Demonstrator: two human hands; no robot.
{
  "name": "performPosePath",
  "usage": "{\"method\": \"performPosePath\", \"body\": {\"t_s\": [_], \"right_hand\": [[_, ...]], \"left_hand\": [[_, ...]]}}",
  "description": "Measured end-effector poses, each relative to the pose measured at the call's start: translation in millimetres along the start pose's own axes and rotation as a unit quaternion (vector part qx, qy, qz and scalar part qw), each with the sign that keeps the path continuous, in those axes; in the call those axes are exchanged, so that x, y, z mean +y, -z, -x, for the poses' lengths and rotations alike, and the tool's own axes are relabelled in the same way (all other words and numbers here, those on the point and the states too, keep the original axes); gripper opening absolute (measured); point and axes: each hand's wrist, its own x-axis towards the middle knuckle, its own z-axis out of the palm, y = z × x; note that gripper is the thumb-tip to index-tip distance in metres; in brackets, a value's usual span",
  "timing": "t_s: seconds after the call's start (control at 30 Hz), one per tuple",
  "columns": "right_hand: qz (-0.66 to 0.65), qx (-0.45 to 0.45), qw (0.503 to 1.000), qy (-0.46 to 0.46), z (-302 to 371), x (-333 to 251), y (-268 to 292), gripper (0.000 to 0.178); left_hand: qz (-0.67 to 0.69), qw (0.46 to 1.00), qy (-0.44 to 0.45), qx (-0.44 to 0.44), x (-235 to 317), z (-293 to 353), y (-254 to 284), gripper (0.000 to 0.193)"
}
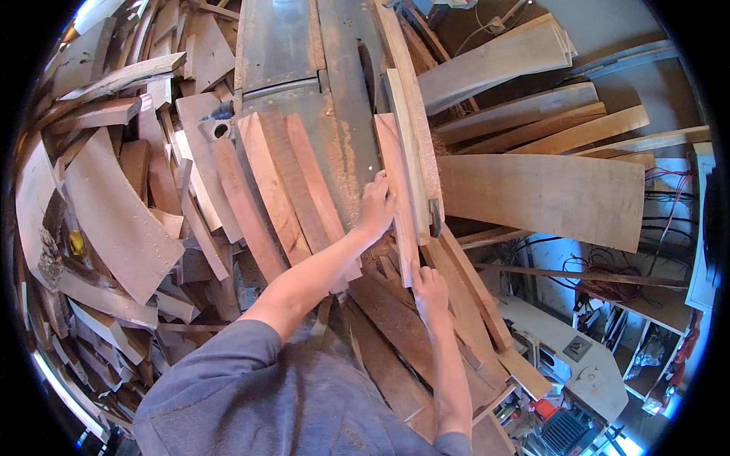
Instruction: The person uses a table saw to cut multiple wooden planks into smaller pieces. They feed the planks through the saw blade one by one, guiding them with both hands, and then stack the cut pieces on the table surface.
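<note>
A narrow reddish wooden board point(398, 182) lies lengthwise on the metal saw table point(338, 144), along a paler wooden strip point(409, 137). My left hand point(376, 207) grips the board's left side around its middle, fingers bent against it. At the near end of the same board, my right hand point(431, 292) is closed, with part of its grip hidden. A dark circular saw blade point(368, 72) stands up from the table beyond the board's far end. Left of my left hand, several cut boards point(277, 182) lie side by side on the table.
A large pile of offcuts point(122, 213) fills the left side. Long planks point(540, 194) stick out on the right. Under my arms lie more boards point(388, 319). A grey machine point(582, 357) and coiled cables point(604, 277) are at the lower right.
</note>
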Motion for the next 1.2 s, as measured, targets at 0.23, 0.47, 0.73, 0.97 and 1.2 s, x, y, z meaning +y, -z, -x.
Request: {"method": "performPosePath", "body": {"t_s": [0.23, 0.47, 0.73, 0.97, 1.2], "right_hand": [[0.02, -0.005, 1.0, 0.016, -25, 1, 2, 0.048], [0.031, -0.019, 0.999, 0.019, -34, 2, 2, 0.046], [0.044, -0.006, 0.999, 0.024, -47, 4, 4, 0.045], [0.049, -0.011, 0.999, 0.022, -60, 5, 3, 0.045], [0.072, -0.011, 0.997, -0.012, -69, -1, 3, 0.043]], "left_hand": [[-0.028, 0.999, 0.01, -0.019, -2, -22, 4, 0.029], [-0.016, 1.0, 0.011, -0.013, -3, -31, 5, 0.029], [0.004, 1.0, 0.017, -0.02, 7, -46, 13, 0.024], [-0.006, 1.0, 0.005, 0.004, -4, -56, 10, 0.031], [-0.031, 0.998, 0.017, -0.048, 1, -16, 9, 0.045]]}}
